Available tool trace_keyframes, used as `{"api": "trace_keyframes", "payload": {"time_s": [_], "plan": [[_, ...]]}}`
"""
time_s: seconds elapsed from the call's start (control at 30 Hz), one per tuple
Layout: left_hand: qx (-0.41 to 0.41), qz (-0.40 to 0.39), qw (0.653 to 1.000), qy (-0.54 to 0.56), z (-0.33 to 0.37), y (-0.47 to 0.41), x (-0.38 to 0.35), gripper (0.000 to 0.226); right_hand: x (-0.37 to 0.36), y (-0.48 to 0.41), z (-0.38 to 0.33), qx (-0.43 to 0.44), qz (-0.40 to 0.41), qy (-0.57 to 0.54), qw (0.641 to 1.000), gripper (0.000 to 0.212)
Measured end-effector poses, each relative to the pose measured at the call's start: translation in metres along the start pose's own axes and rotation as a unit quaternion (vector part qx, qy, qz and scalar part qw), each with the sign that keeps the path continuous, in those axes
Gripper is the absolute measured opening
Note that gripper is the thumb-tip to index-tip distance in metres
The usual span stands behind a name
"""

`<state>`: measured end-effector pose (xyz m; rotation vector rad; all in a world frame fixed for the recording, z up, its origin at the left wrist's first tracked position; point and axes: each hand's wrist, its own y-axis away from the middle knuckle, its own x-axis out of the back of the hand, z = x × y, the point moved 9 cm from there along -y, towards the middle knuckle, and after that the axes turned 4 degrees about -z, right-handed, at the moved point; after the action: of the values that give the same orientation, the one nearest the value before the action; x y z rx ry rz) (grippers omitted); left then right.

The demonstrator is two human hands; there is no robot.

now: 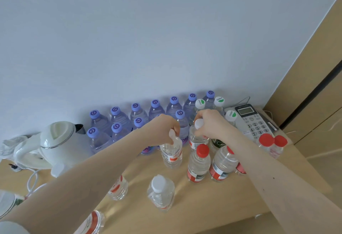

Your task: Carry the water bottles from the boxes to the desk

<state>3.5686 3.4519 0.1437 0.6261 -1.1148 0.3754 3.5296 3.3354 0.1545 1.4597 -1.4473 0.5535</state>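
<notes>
My left hand (162, 128) grips the neck of a clear white-capped bottle (171, 155) that stands on the wooden desk (203, 202). My right hand (211, 122) pinches the white cap of a second clear bottle (197, 139) just to its right. Both bottles sit in front of two rows of purple-capped bottles (137, 115) along the wall. Red-capped bottles (199, 161) stand close below my right hand. More white-capped bottles (161, 191) stand nearer me. No box is in view.
A white kettle (55, 145) with its cord sits at the desk's left. A grey desk phone (253, 120) lies at the back right, with green-labelled white-capped bottles (200, 104) beside it. The desk's front edge runs at the lower right.
</notes>
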Motion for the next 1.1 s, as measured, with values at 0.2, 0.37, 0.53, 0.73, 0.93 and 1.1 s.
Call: {"api": "trace_keyframes", "payload": {"time_s": [0.2,0.37,0.53,0.73,0.93,1.1], "plan": [[0.001,-0.018,1.0,0.014,0.014,-0.022,-0.002,0.024,0.008,-0.013,0.022,-0.013,0.022,0.021,0.999,0.018],[-0.006,-0.039,0.999,-0.01,0.024,-0.034,0.0,0.028,0.014,-0.022,0.03,-0.025,0.034,0.063,0.997,0.038],[-0.018,-0.063,0.997,-0.03,0.03,-0.042,-0.002,0.029,0.018,-0.026,0.03,-0.02,0.045,0.089,0.995,0.04],[-0.031,-0.066,0.996,-0.061,0.037,-0.05,-0.006,0.033,0.019,-0.028,0.031,-0.02,0.044,0.109,0.993,0.039],[-0.004,0.004,0.999,-0.037,0.029,-0.044,0.005,0.025,0.019,-0.025,0.026,0.009,0.042,0.124,0.991,0.023],[0.029,0.027,0.999,-0.023,0.031,-0.043,0.008,0.021,0.022,-0.026,0.027,0.004,0.061,0.108,0.992,0.018]]}}
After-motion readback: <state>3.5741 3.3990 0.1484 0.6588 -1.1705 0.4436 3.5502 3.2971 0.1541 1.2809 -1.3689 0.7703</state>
